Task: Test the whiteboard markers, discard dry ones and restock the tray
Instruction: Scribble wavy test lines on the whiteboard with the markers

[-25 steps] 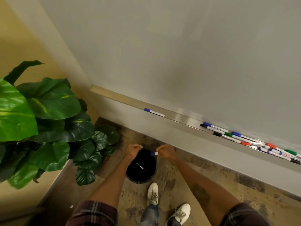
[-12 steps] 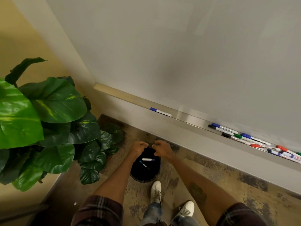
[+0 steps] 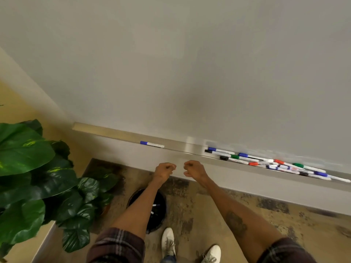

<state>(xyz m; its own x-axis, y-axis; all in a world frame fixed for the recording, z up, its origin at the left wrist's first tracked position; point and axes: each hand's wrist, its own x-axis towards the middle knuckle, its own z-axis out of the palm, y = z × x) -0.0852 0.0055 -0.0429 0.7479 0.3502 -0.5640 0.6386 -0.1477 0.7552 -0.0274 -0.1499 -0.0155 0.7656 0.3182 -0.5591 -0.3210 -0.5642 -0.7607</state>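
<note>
Your left hand (image 3: pixel 164 169) and right hand (image 3: pixel 193 170) are raised side by side, close together but not touching, with a narrow gap between the knuckles. Both have the fingers curled into loose fists, and nothing shows in either one. Neither touches the ledge or the board.

Room to move: there is bare grey wall face just past both fists. Above that runs the front edge of the tray (image 3: pixel 195 147), slanting down toward your right. The tray's left end stops well off to the upper left of your left hand. The lone blue-capped marker (image 3: pixel 152 144) lies flat on the tray, above and slightly left of your left hand, with open tray on both sides of it. The marker pile (image 3: pixel 278 161) lies up and to the right of your right hand. It has blue, black, green and red caps, it overlaps, and it runs out toward the frame's right edge. The whiteboard (image 3: pixel 190 63) fills everything above.

Below your left wrist is the black bin (image 3: pixel 160 215) on the floor. Your left forearm crosses it and hides its left part. Two pale marker bits (image 3: pixel 156 205) show inside it, with their colours unclear. The plant (image 3: pixel 28 168) crowds the far left, cut off by the frame. Its leaves reach near the bin.

The whole frame is motion-blurred, so labels in the marker pile are unreadable and the count is uncertain. The white shoes (image 3: pixel 168 242) are at the bottom and the right one is partly cropped. The plaid sleeves (image 3: pixel 117 245) are cut off at the bottom edge.
</note>
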